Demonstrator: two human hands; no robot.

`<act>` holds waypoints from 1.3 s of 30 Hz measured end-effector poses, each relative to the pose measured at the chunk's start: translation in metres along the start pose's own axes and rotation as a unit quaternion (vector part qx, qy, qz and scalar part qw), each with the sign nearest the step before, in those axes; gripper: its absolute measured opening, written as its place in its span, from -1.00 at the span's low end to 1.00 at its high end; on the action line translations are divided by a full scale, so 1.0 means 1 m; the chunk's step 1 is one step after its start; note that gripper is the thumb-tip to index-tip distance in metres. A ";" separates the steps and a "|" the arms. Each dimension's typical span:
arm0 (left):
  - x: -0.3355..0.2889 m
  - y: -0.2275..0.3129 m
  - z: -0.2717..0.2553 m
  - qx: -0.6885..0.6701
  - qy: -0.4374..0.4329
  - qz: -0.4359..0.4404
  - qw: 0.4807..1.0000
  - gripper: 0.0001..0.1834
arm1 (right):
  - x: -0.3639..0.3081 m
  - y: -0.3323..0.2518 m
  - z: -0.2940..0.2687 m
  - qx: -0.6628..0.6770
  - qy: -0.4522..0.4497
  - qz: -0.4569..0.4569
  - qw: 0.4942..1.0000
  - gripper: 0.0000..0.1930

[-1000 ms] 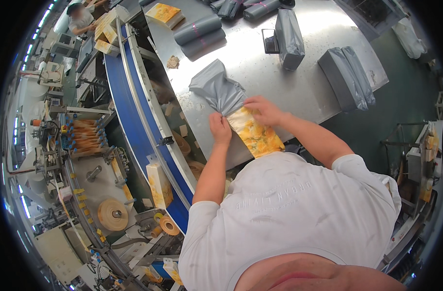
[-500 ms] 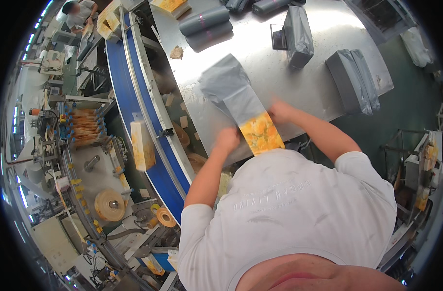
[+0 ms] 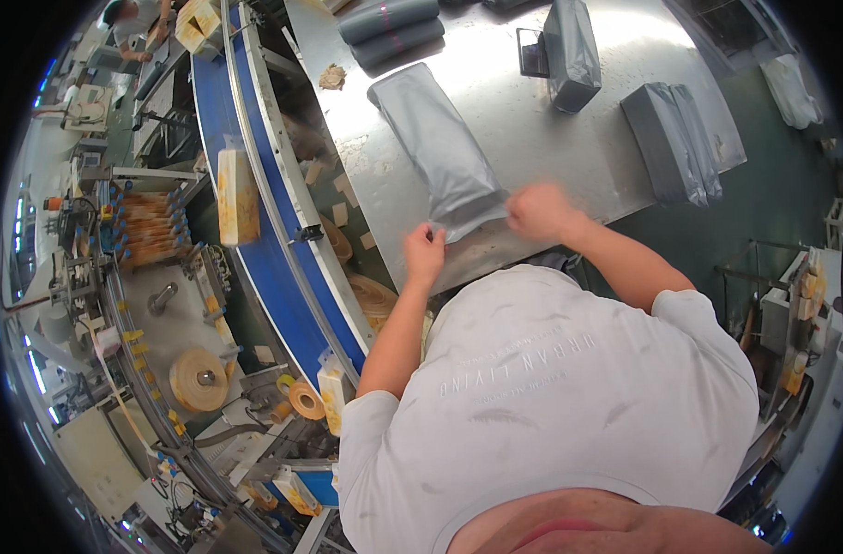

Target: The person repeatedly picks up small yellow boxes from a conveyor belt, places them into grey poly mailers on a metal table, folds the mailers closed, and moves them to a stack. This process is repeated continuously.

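On the metal table before me lies a long grey plastic mailer bag [image 3: 440, 138], filled out into a block shape, with its loose mouth end toward me. The left corner of that mouth is pinched in the fingers of my left hand [image 3: 424, 251]. Gripping the opposite corner is my right hand [image 3: 540, 213], closed and somewhat blurred. The yellow-and-orange printed pack seen earlier no longer shows; the grey film hides what is inside.
To the left runs a blue conveyor belt [image 3: 283, 282] carrying a yellowish pack [image 3: 237, 198]. Grey bag rolls [image 3: 389, 23] lie at the table's far side. Wrapped grey blocks stand upright [image 3: 572, 60] and at the right edge [image 3: 657, 138]. A co-worker [image 3: 137, 26] is at far left.
The printed pack has disappeared into the grey bag, which now lies stretched out. My hands have come to the two corners of its mouth. Packs on the belt have moved nearer.
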State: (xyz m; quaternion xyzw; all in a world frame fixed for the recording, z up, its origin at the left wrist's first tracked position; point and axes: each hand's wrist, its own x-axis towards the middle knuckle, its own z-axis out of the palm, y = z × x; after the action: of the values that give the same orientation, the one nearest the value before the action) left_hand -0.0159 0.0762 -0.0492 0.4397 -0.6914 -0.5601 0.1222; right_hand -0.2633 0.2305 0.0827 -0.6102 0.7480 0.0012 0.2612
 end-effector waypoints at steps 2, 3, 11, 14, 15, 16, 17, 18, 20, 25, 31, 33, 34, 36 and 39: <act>-0.022 -0.006 0.010 -0.030 0.006 -0.064 0.998 -0.72 | 0.006 -0.017 0.025 0.122 0.021 -0.106 0.987 -0.75; -0.029 -0.012 0.012 -0.001 -0.001 -0.082 0.997 -0.75 | 0.017 -0.024 0.044 0.125 0.035 -0.102 0.986 -0.72; -0.033 -0.028 0.005 -0.075 0.012 -0.064 0.995 -0.90 | 0.064 -0.072 0.096 0.159 0.097 -0.100 0.977 -0.64; -0.041 -0.028 0.003 -0.045 0.005 -0.032 0.998 -0.88 | 0.066 -0.080 0.104 0.177 0.135 -0.158 0.962 -0.77; -0.039 -0.031 0.002 -0.017 0.010 -0.025 1.000 -0.85 | 0.068 -0.082 0.107 0.173 0.150 -0.173 0.958 -0.82; -0.038 -0.033 0.001 0.012 0.014 -0.017 1.000 -0.83 | 0.069 -0.083 0.109 0.156 0.166 -0.188 0.955 -0.85; -0.038 -0.035 0.000 -0.012 0.004 -0.026 1.000 -0.84 | 0.071 -0.083 0.110 0.139 0.182 -0.202 0.952 -0.87; -0.037 -0.035 0.000 -0.037 -0.005 -0.036 0.999 -0.85 | 0.070 -0.081 0.112 0.120 0.196 -0.216 0.949 -0.87; -0.037 -0.036 0.000 -0.070 -0.025 -0.049 0.996 -0.86 | 0.059 -0.076 0.118 0.122 0.194 -0.227 0.947 -0.87; -0.042 -0.043 -0.010 -0.098 -0.060 -0.062 0.991 -0.77 | -0.078 0.005 0.147 0.126 0.149 -0.108 0.975 -0.84; -0.045 0.000 -0.047 0.264 0.011 0.312 0.913 -0.59 | -0.203 0.084 0.114 -0.073 -0.399 0.167 0.899 -0.69; -0.034 0.017 -0.059 0.349 -0.008 0.461 0.816 -0.60 | -0.170 0.074 0.107 -0.012 -0.088 0.147 0.985 -0.67; -0.019 0.022 -0.061 0.376 -0.027 0.508 0.774 -0.62 | -0.135 0.067 0.092 -0.024 0.066 0.079 0.994 -0.60; 0.005 0.033 -0.055 0.424 -0.075 0.560 0.708 -0.66 | -0.072 0.044 0.048 -0.061 0.232 -0.075 0.968 -0.51; 0.027 0.038 -0.059 0.471 -0.148 0.578 0.650 -0.72 | -0.003 0.035 0.019 -0.188 0.267 -0.293 0.899 -0.58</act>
State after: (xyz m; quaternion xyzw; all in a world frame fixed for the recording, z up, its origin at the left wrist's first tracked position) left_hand -0.0106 0.0165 -0.0039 -0.1394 -0.9853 -0.0326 0.0935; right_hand -0.2871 0.2485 0.0564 -0.8167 0.5631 -0.0981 -0.0791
